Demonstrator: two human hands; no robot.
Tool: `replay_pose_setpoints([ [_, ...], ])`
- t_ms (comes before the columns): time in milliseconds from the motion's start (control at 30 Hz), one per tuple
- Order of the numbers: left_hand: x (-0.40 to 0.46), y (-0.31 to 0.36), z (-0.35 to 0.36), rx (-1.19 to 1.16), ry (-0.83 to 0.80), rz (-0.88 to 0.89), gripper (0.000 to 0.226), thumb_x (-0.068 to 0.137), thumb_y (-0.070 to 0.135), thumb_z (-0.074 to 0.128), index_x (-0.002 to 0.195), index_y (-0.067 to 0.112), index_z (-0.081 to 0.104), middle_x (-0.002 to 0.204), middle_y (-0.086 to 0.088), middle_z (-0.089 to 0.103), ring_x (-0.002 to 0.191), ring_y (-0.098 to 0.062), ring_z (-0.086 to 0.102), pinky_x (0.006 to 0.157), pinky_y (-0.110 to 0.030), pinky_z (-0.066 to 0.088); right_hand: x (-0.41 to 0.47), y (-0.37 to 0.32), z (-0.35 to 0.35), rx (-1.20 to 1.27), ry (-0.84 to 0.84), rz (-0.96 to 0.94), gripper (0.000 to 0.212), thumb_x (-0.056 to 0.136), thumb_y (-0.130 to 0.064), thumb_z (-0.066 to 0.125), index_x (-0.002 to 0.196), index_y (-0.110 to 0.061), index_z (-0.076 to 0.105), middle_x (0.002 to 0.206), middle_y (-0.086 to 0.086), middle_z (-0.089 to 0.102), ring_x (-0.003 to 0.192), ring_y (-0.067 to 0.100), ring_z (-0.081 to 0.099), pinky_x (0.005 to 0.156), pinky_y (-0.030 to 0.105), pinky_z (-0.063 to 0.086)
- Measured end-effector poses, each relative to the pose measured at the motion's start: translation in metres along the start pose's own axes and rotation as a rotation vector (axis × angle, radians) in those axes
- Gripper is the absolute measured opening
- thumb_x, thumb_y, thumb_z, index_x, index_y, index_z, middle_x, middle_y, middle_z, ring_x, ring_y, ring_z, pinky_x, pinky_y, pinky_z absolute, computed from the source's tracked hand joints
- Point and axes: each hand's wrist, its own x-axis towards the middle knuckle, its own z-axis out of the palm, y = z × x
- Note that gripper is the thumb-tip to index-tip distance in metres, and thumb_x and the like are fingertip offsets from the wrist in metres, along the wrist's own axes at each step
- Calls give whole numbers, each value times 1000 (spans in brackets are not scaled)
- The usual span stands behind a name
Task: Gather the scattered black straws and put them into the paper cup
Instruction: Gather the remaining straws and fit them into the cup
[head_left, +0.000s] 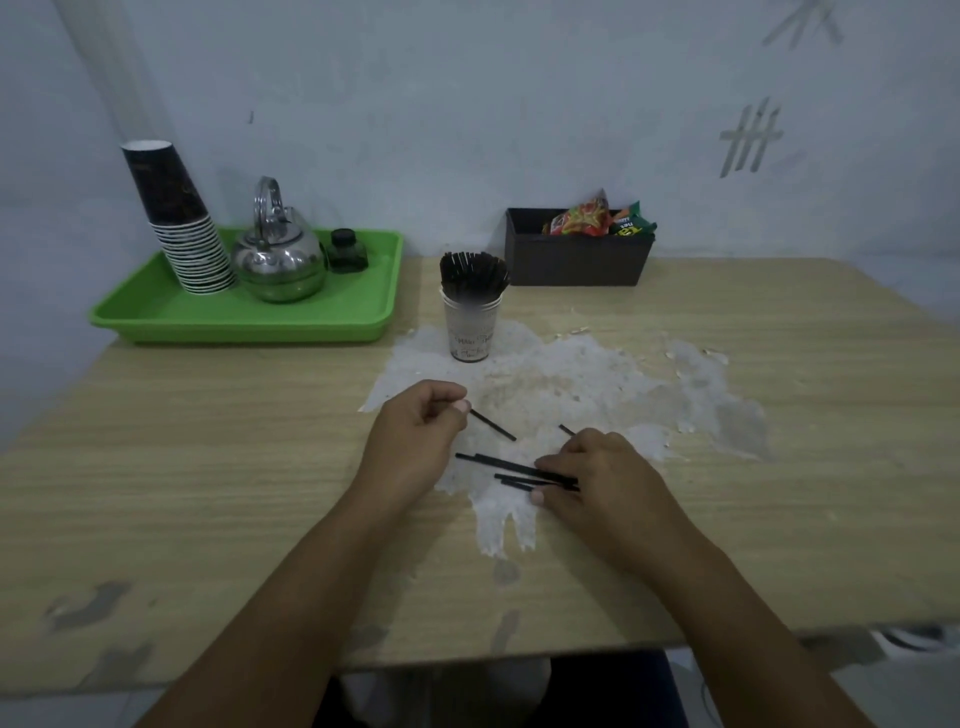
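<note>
A white paper cup (470, 332) stands upright at the table's middle back, holding a bunch of black straws (474, 276). My left hand (415, 434) pinches one black straw (493, 425) by its end, the straw pointing down to the right. Several more black straws (511, 470) lie in a loose pile on the table. My right hand (597, 478) rests on the right end of that pile, fingers pressing on the straws. A short straw tip (566, 429) shows just above my right hand.
A green tray (249, 312) at the back left carries a stack of dark paper cups (179, 223), a steel kettle (280, 260) and a small dark jar (347, 252). A black box (576, 257) with snack packets stands against the wall. The wooden table (208, 467) has worn white patches.
</note>
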Motion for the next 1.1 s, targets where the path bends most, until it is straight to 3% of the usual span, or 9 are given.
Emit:
replay_pose_setpoints([
  [233, 1, -2, 1, -47, 7, 5, 13, 90, 17, 63, 96, 27, 70, 95, -4, 74, 91, -19, 69, 92, -47, 54, -2, -8, 9, 85, 55, 20, 13, 90, -34, 65, 93, -25, 74, 91, -6, 62, 89, 15, 53, 69, 25, 33],
  [533, 6, -5, -1, -72, 16, 20, 15, 90, 16, 62, 95, 28, 70, 91, 3, 75, 87, -13, 71, 90, -43, 55, -3, -16, 17, -201, 11, -82, 16, 100, -26, 37, 100, -18, 51, 99, 4, 52, 91, 24, 44, 81, 34, 32],
  [700, 10, -5, -5, -98, 75, 30, 16, 91, 13, 62, 96, 26, 70, 89, 2, 75, 83, -11, 71, 85, -37, 57, -3, -16, 12, -230, 2, -76, 15, 101, -25, 36, 99, -19, 49, 97, 1, 52, 89, 21, 44, 74, 32, 26],
  [800, 13, -3, -6, -102, 160, 35, 16, 90, 12, 62, 97, 24, 69, 88, 0, 74, 80, -10, 70, 84, -36, 56, 2, -13, 2, -150, 69, -41, 13, 101, -24, 40, 89, -22, 45, 80, -4, 52, 70, 16, 39, 63, 33, 24],
  [933, 20, -2, -4, 108, 153, 163, 19, 91, 11, 61, 102, 24, 68, 92, 5, 71, 85, -7, 65, 79, -26, 50, 11, -3, -12, 23, 197, 74, 9, 102, -19, 42, 96, -26, 44, 65, -12, 50, 54, 5, 45, 48, 26, 23],
  [1033, 23, -3, 2, 416, 23, 355, 28, 90, 6, 59, 113, 20, 68, 107, 5, 67, 97, -11, 59, 87, -26, 48, 18, 6, -20, 152, 231, 182, 27, 101, -14, 44, 124, -27, 50, 78, -14, 57, 62, 4, 51, 49, 25, 33],
  [1100, 26, -5, 7, 605, -56, 472, 30, 90, 7, 59, 116, 19, 68, 115, 2, 64, 107, -17, 52, 91, -27, 41, 20, 14, -23, 174, 219, 236, 34, 97, -4, 47, 125, -22, 53, 85, -11, 60, 67, 6, 52, 51, 23, 34],
])
